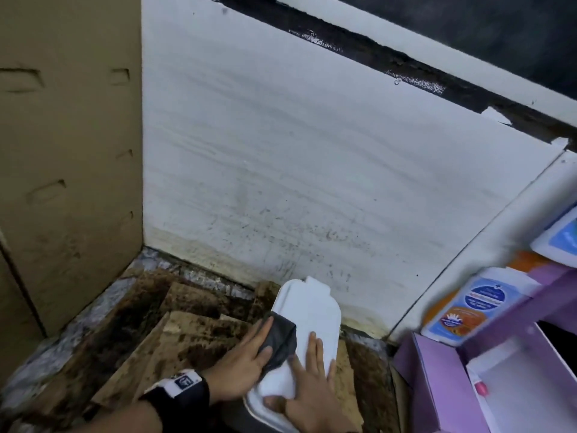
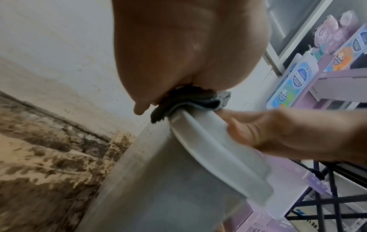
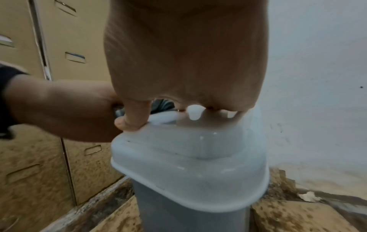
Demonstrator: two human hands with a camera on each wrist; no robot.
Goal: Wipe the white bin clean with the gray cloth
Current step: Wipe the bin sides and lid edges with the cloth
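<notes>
The white bin [image 1: 312, 310] stands on the floor against the wall, its lid facing up. My left hand [image 1: 249, 357] presses the dark gray cloth [image 1: 281, 337] with straight fingers onto the lid's left edge. In the left wrist view the cloth [image 2: 198, 100] is folded over the lid's rim on the bin [image 2: 158, 180], under my palm. My right hand [image 1: 307, 370] lies flat on the lid, fingers spread, thumb at the near rim. The right wrist view shows the lid [image 3: 188, 172] under that hand [image 3: 184, 55], with the left hand [image 3: 59, 109] beside it.
Tall cardboard boxes [image 1: 68, 151] close off the left side. A scuffed white wall [image 1: 312, 167] stands right behind the bin. Stained cardboard sheets [image 1: 187, 339] cover the floor. A purple shelf [image 1: 437, 385] with soap bottles [image 1: 462, 304] stands close on the right.
</notes>
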